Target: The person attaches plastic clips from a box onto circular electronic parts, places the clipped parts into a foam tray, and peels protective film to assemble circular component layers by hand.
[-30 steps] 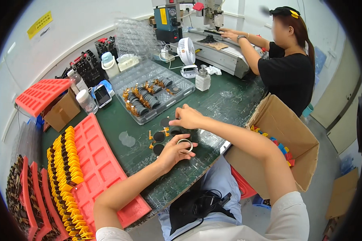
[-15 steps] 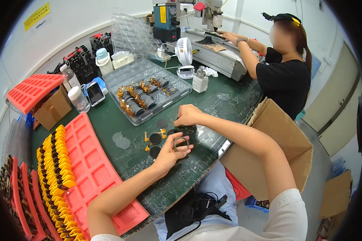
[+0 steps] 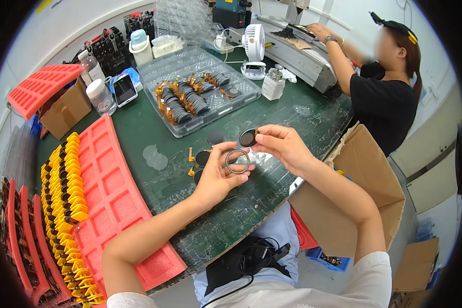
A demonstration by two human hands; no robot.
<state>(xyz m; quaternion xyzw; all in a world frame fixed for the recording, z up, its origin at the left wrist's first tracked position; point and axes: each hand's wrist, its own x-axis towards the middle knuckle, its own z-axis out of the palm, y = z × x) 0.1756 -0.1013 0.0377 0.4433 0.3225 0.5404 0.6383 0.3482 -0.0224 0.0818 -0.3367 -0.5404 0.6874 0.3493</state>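
Observation:
My left hand (image 3: 215,177) grips a thin metal ring (image 3: 228,157) between thumb and fingers, above the bench. Just right of it, my right hand (image 3: 285,148) pinches a round black disc (image 3: 248,137) by its edge, tilted close to the ring but not inside it. On the bench behind my left hand lie more dark discs (image 3: 215,137) and small orange flex strips (image 3: 191,154); my fingers partly cover some of them. Farther back, a clear plastic tray (image 3: 190,126) carries rows of dark discs with orange flex tails (image 3: 192,97).
Left stands a red moulded tray (image 3: 115,192) beside rows of yellow holders (image 3: 69,205). A phone (image 3: 124,90), jar (image 3: 100,97), white fan (image 3: 253,43) and bottle (image 3: 273,84) surround the clear tray. A cardboard box (image 3: 364,195) is at right; a co-worker (image 3: 382,100) works at a machine beyond.
My right hand has lifted the black disc off the bench and brought it up beside the ring. My left hand still holds the ring. The view has shifted slightly.

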